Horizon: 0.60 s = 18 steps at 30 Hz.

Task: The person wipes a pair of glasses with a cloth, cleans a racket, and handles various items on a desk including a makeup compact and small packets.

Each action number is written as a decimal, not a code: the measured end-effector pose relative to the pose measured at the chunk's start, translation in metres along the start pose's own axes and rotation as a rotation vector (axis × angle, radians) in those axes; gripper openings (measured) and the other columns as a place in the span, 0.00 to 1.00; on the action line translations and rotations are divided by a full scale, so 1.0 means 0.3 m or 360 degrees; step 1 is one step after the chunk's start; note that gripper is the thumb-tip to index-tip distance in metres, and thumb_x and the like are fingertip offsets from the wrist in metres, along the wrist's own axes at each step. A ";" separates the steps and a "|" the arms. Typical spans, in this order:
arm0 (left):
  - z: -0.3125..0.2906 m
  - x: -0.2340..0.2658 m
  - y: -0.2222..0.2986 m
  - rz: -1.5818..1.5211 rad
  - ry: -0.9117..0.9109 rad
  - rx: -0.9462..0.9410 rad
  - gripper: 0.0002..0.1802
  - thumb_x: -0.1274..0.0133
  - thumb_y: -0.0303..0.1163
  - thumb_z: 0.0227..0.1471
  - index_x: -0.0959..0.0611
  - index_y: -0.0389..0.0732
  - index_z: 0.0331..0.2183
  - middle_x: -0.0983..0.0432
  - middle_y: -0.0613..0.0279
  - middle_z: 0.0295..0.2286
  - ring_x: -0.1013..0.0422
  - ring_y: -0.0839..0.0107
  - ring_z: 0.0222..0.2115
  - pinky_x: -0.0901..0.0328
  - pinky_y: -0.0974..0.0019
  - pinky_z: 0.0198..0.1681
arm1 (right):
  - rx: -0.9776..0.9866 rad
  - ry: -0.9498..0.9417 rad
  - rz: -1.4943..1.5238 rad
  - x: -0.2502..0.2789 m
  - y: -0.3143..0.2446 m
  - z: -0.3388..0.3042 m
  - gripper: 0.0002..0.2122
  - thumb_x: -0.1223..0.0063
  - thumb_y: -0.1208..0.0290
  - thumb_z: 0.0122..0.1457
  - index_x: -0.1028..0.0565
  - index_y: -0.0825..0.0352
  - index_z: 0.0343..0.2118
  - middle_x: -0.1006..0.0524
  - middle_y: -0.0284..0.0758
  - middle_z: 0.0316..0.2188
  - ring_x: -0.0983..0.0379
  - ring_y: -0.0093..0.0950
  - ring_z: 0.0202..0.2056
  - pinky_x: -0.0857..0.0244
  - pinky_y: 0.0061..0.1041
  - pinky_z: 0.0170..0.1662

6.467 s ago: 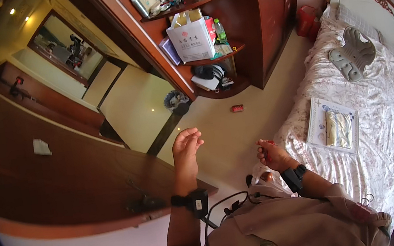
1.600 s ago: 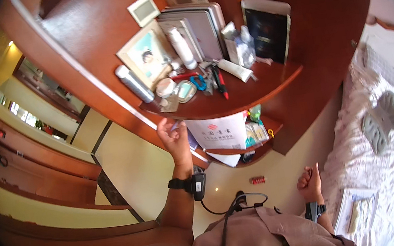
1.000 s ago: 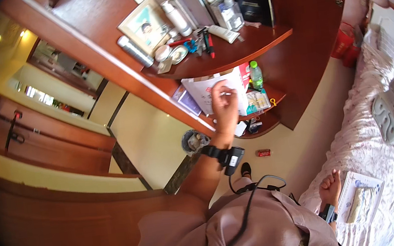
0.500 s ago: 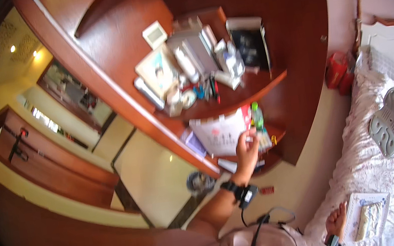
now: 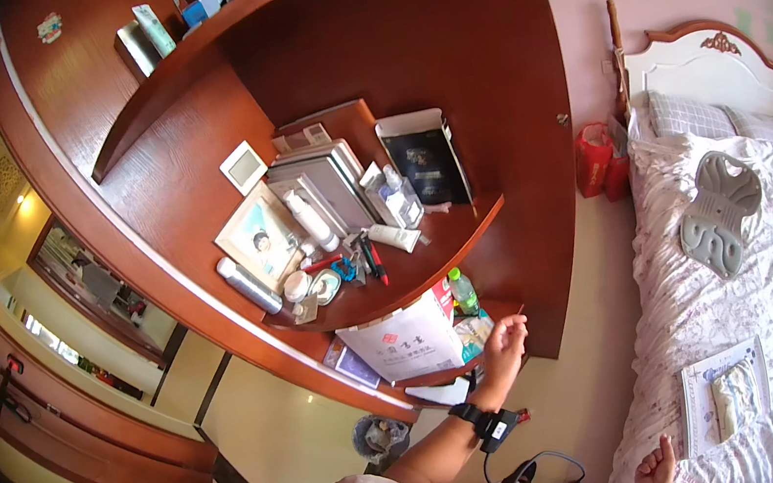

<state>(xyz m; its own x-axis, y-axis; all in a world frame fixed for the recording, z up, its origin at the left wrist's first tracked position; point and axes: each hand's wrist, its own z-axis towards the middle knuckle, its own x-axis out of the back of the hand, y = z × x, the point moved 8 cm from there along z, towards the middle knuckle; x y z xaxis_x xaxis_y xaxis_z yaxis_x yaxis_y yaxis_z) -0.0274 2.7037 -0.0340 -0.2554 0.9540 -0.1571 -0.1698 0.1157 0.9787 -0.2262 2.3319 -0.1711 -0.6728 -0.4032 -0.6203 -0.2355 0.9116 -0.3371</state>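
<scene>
My left hand (image 5: 504,351) is raised before the lower shelf, beside a green-capped bottle (image 5: 463,292) and a white paper bag (image 5: 404,340). Its fingers are loosely curled together with nothing visible in them; a black strap with a small device circles the wrist. By the bed's near edge is my right hand (image 5: 655,472), mostly folded, one finger sticking up, nothing seen in its grip. Close to it lies a white patterned board or box (image 5: 699,407), topped by a pale wrapped packet (image 5: 736,398). Neither hand visibly touches an object.
On the curved middle shelf (image 5: 449,267) stand a framed photo (image 5: 260,241), books (image 5: 332,190), a black box (image 5: 424,159), bottles and tubes. A grey contoured plastic seat (image 5: 720,212) rests on the bed (image 5: 657,302). A waste bin (image 5: 380,437) is on the floor; red bags (image 5: 597,159) hang beyond.
The view has swung, so the shelves and bed sit further left and an upper shelf shows. My left hand now appears right of the paper bag instead of in front of it.
</scene>
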 end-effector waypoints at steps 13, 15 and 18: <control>-0.187 -0.353 0.219 -0.0067 -0.0429 -0.0175 0.11 0.57 0.36 0.59 0.25 0.40 0.38 0.32 0.70 0.20 0.38 0.83 0.20 0.41 0.80 0.24 | 0.0186 -0.0317 0.0468 0.217 -0.194 -0.044 0.12 0.62 0.61 0.63 0.37 0.60 0.24 0.49 0.24 0.11 0.56 0.17 0.13 0.60 0.17 0.15; -0.254 -0.405 0.258 -0.0048 -0.0417 -0.0227 0.12 0.57 0.37 0.59 0.25 0.40 0.36 0.32 0.70 0.19 0.39 0.84 0.19 0.43 0.81 0.23 | 0.0202 -0.0376 0.0545 0.276 -0.246 -0.036 0.11 0.61 0.64 0.63 0.34 0.61 0.25 0.49 0.24 0.12 0.56 0.17 0.13 0.60 0.17 0.15; -0.336 -0.474 0.274 -0.0013 -0.0442 -0.0269 0.13 0.59 0.39 0.59 0.25 0.40 0.33 0.32 0.71 0.17 0.40 0.85 0.17 0.44 0.81 0.21 | 0.0287 -0.0110 0.0539 0.346 -0.324 -0.097 0.06 0.57 0.71 0.61 0.30 0.61 0.27 0.48 0.25 0.11 0.55 0.18 0.13 0.59 0.16 0.14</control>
<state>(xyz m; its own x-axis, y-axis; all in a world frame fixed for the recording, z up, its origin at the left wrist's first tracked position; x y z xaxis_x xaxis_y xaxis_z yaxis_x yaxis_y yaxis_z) -0.1010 2.5497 0.0554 0.0120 0.9949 -0.0998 -0.3324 0.0981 0.9380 -0.2938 2.2037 -0.1822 -0.6408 -0.0920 -0.7622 0.1231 0.9676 -0.2203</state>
